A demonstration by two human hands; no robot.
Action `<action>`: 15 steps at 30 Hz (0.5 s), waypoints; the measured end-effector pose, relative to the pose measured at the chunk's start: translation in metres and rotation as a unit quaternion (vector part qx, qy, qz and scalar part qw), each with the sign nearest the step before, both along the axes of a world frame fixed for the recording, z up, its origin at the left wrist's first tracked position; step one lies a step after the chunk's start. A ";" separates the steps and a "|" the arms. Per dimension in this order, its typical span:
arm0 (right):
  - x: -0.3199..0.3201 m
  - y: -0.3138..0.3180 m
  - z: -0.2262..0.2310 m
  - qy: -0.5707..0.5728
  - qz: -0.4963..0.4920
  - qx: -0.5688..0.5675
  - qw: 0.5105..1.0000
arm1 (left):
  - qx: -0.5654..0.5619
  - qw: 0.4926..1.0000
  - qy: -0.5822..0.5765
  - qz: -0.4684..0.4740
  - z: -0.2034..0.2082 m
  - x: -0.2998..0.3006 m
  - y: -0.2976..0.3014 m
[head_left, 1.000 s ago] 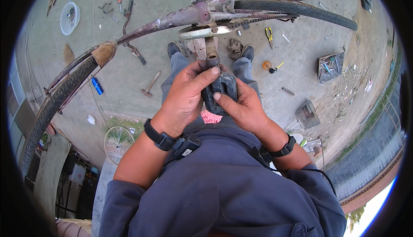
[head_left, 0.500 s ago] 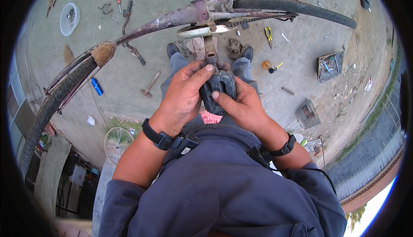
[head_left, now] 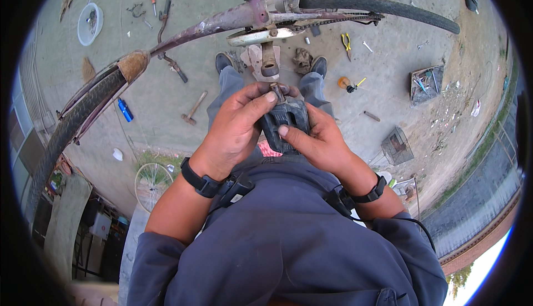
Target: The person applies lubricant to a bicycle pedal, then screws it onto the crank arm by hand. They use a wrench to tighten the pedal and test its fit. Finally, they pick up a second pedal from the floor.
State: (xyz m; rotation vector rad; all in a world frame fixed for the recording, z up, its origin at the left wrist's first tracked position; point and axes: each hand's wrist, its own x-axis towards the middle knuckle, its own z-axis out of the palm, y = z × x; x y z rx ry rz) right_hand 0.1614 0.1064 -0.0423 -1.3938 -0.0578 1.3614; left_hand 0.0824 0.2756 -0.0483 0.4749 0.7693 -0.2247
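Lying on concrete floor (head_left: 166, 95): hammer (head_left: 195, 109), pliers (head_left: 346, 45) | pedal (head_left: 272, 125) between left hand (head_left: 236, 123) (grasping spindle end (head_left: 277, 91)) and right hand (head_left: 327, 146) (grasping body (head_left: 295, 114))

A black bicycle pedal (head_left: 292, 114) is being held just apart from the brownish crank (head_left: 268, 59), its metal axle (head_left: 278, 91) pointing toward the crank's end.

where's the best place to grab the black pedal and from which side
Grip the black pedal by its broad body, probably best with the right hand from the right: its long edge faces that side, leaving free the narrow metal axle, which points forward toward the crank arm.
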 end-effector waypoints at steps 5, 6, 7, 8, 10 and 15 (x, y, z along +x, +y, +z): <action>0.003 -0.004 0.022 0.129 -0.044 0.055 0.989 | -0.012 0.999 -0.025 0.016 0.028 -0.002 0.001; 0.004 -0.004 0.026 0.159 -0.047 0.063 0.984 | -0.012 0.999 -0.025 0.022 0.034 -0.002 0.001; 0.006 -0.004 0.029 0.189 -0.049 0.070 0.978 | -0.013 0.999 -0.027 0.024 0.040 -0.002 0.002; 0.008 -0.005 0.033 0.219 -0.050 0.077 0.971 | -0.014 0.999 -0.030 0.025 0.045 -0.002 0.003; 0.012 -0.005 0.039 0.277 -0.056 0.100 0.954 | -0.016 0.998 -0.044 0.033 0.053 -0.002 0.003; 0.014 -0.004 0.055 0.360 -0.075 0.147 0.918 | -0.001 0.995 -0.085 0.056 0.066 -0.001 0.002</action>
